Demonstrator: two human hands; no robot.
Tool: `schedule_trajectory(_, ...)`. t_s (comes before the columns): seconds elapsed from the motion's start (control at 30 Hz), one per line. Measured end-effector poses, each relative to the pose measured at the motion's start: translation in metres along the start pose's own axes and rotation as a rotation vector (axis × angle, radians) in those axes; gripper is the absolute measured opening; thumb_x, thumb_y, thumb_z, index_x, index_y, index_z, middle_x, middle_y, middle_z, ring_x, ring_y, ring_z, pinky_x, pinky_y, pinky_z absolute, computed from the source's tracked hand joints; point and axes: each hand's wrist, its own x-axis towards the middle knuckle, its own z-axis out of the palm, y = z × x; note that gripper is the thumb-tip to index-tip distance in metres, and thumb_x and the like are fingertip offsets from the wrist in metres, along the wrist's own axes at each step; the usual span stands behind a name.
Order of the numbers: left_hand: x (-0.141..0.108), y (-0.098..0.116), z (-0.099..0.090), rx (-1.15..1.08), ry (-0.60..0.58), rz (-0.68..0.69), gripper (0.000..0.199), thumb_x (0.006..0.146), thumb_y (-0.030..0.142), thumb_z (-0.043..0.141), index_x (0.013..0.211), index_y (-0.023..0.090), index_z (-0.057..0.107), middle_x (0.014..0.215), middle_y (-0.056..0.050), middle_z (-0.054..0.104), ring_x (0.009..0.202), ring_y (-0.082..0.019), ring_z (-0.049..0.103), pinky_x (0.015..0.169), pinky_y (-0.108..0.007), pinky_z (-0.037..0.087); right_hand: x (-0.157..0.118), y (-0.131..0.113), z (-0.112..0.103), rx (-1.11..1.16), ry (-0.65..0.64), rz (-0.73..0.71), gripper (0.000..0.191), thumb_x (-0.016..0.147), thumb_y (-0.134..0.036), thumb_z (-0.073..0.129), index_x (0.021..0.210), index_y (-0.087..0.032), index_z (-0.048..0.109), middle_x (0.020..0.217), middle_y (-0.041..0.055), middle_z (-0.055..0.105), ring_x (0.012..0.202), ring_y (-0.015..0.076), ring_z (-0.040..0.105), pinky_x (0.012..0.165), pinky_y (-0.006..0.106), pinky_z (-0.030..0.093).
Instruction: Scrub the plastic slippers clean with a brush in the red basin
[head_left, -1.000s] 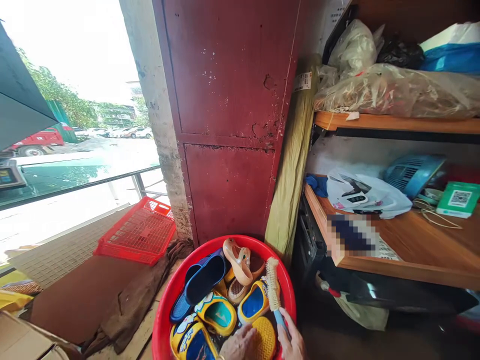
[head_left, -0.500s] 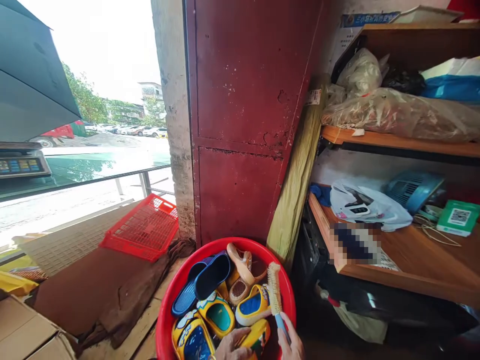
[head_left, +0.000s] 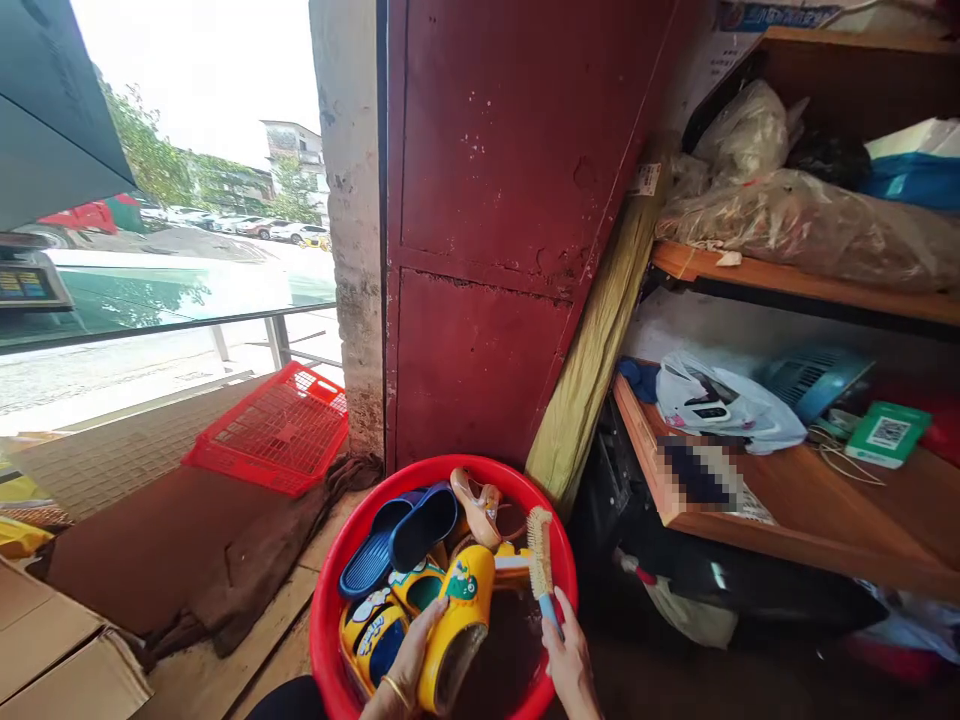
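Observation:
My left hand [head_left: 410, 648], with a bracelet at the wrist, grips a yellow slipper [head_left: 454, 620] bearing a green cartoon figure; it is tilted up over the tub, its opening facing me. In my right hand [head_left: 568, 640] is a scrub brush [head_left: 541, 560] with pale bristles and a blue handle, held upright just right of the slipper. Below both hands stands a red tub [head_left: 319, 610] of dark water. Blue slippers [head_left: 424, 530], a tan sandal [head_left: 477, 508] and other yellow slippers [head_left: 367, 625] lie in it, some partly hidden behind the raised slipper.
A red plastic crate [head_left: 274, 430] rests on brown cloth to the left, with a cardboard box [head_left: 67, 650] nearer me. Behind the tub rises a dark red metal door [head_left: 480, 370]. Wooden shelves [head_left: 825, 540] holding bags and a blue fan [head_left: 814, 380] stand on the right.
The yellow slipper has come up out of the tub in my left hand and now stands tilted higher. My right hand still holds the brush. The view has shifted slightly.

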Motion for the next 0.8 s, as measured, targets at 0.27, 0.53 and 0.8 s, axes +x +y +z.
schedule_trajectory(0.27,0.007,-0.003,-0.001,0.205,0.089,0.142,0.063,0.060,0.043,0.087,0.113,0.015,0.067,0.092,-0.012,0.079,0.082,-0.030,0.075,0.072,-0.037,0.059,-0.057,-0.043,0.028,-0.323,-0.329,-0.372,0.049,0.100,-0.033,0.034,0.142,-0.024,0.057,0.106,0.0122,0.073,0.093,0.0254,0.071,0.084,0.035,0.058)
schedule_trajectory(0.53,0.003,0.002,-0.002,0.261,0.025,0.067,0.060,0.057,0.046,0.086,0.108,0.018,0.071,0.092,-0.011,0.079,0.082,-0.031,0.075,0.070,-0.038,0.059,-0.022,-0.058,0.045,-0.574,-0.329,-0.342,0.050,0.098,-0.016,0.032,0.140,-0.014,0.059,0.105,0.0189,0.073,0.097,0.0294,0.072,0.085,0.039,0.056)
schedule_trajectory(0.8,0.013,-0.012,-0.004,0.336,0.061,0.242,0.061,0.054,0.048,0.084,0.104,0.016,0.072,0.098,-0.012,0.078,0.100,-0.034,0.072,0.086,-0.040,0.058,-0.063,-0.042,0.032,-0.669,-0.403,-0.519,0.055,0.095,-0.017,0.041,0.149,-0.027,0.048,0.092,0.0096,0.072,0.070,0.0207,0.070,0.067,0.028,0.056)
